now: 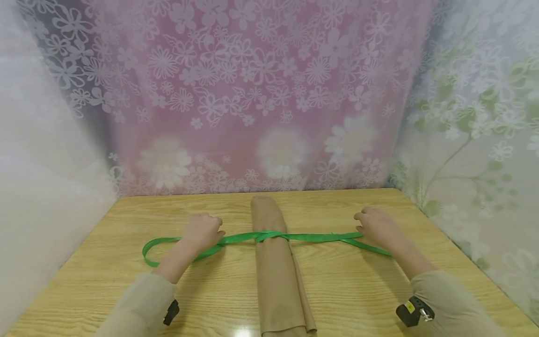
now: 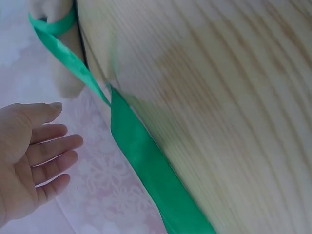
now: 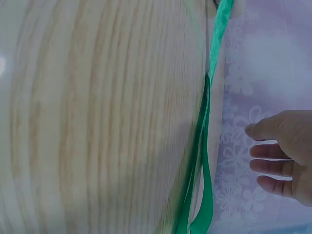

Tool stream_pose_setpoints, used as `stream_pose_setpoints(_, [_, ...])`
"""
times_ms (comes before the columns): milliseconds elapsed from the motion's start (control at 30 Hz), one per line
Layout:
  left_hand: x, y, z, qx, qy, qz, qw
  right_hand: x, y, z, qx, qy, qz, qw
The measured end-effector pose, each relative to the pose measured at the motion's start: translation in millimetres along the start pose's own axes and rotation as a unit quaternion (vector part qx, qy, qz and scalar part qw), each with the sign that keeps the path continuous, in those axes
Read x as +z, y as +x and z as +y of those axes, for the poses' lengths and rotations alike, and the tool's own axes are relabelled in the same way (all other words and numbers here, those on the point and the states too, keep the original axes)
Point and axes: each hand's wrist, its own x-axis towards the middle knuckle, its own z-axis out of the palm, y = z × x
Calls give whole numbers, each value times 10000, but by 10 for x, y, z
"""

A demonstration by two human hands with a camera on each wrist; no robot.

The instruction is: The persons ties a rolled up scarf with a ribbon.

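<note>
Left hand [image 1: 202,232] and right hand [image 1: 377,228] partly hide the green ribbon [image 1: 316,238].

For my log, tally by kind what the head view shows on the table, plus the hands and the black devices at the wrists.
Brown cloth roll: 1
Green ribbon: 1
Left hand and right hand: 2
Left wrist device and right wrist device: 2
Total: 6

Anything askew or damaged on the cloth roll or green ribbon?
Slightly askew: the brown cloth roll looks uneven, a layer flaring out at the right of its near end. No visible damage there or on the green ribbon.
</note>
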Motion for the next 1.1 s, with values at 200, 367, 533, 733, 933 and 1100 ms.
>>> stream_pose_setpoints(200, [42,61,150,158,-122,-300,9994,26,52,-143,28,32,-31,10000])
stream_pose_setpoints(367, [81,93,240,300,-142,-389,9987,29,84,-257,-115,292,-54,9995])
stream_pose_setpoints(533, [125,156,299,402,-210,-267,9986,58,158,-364,-354,607,-115,9975])
stream_pose_setpoints(733, [144,237,360,358,-418,-398,9977,88,270,-552,-699,803,-339,9937])
stream_pose_setpoints(933, [202,306,417,336,-468,-787,9952,84,373,-717,-796,923,-557,9910])
stream_pose_setpoints(1100, [250,344,442,431,-873,-979,9904,123,423,-843,-848,1078,-697,9881])
